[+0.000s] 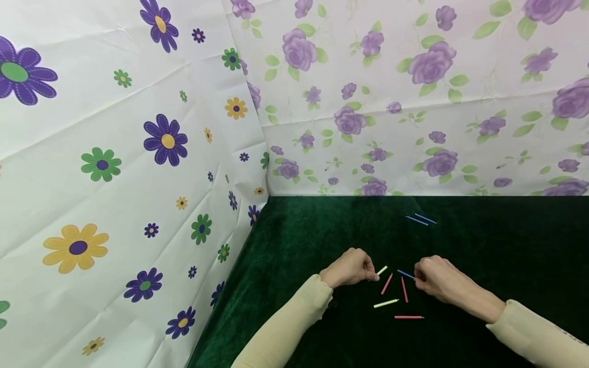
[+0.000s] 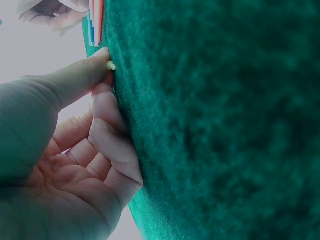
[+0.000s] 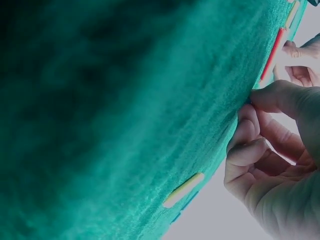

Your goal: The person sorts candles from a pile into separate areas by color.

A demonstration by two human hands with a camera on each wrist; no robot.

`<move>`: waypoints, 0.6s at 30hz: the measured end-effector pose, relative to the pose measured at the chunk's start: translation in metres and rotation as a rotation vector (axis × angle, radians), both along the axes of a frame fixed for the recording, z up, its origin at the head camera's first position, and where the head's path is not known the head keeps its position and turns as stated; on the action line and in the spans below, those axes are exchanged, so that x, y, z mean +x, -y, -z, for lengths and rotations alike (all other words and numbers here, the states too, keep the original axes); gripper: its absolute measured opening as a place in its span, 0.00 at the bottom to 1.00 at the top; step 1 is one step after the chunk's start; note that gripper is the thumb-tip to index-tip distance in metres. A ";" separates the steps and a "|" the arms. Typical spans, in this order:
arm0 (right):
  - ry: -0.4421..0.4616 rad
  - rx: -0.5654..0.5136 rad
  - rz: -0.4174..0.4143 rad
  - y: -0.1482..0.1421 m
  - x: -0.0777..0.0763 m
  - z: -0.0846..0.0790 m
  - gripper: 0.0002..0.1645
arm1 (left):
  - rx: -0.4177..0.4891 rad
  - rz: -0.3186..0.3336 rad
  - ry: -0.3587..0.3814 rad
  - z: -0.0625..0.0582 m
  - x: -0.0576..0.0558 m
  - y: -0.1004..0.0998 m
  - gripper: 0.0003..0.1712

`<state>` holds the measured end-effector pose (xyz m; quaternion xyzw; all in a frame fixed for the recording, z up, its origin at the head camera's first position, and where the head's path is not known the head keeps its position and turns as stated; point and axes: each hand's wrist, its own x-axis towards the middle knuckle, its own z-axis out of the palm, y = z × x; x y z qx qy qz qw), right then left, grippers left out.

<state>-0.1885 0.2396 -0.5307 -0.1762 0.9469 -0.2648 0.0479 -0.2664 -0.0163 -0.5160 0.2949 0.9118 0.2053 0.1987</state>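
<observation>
My left hand [image 1: 352, 268] pinches a short yellow candle [image 1: 382, 270] between thumb and forefinger, low over the green cloth. In the left wrist view the tip of this candle [image 2: 111, 65] pokes out past the thumb. Across from it, my right hand [image 1: 439, 278] pinches one end of a thin blue candle [image 1: 405, 273], whose other end points left. Two red candles [image 1: 386, 283] [image 1: 404, 289] lie at a slant between the hands. Nearer to me are another yellow candle [image 1: 386, 303] and a level red candle [image 1: 409, 317].
Two blue candles [image 1: 421, 219] lie side by side farther back on the dark green velvet cloth [image 1: 322, 327]. A white sheet with daisies [image 1: 115, 204] rises on the left. Behind the table hangs a sheet with purple roses [image 1: 391, 102].
</observation>
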 end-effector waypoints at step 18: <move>-0.045 -0.035 0.001 -0.017 -0.013 -0.010 0.03 | 0.000 0.014 -0.020 0.001 -0.001 0.001 0.12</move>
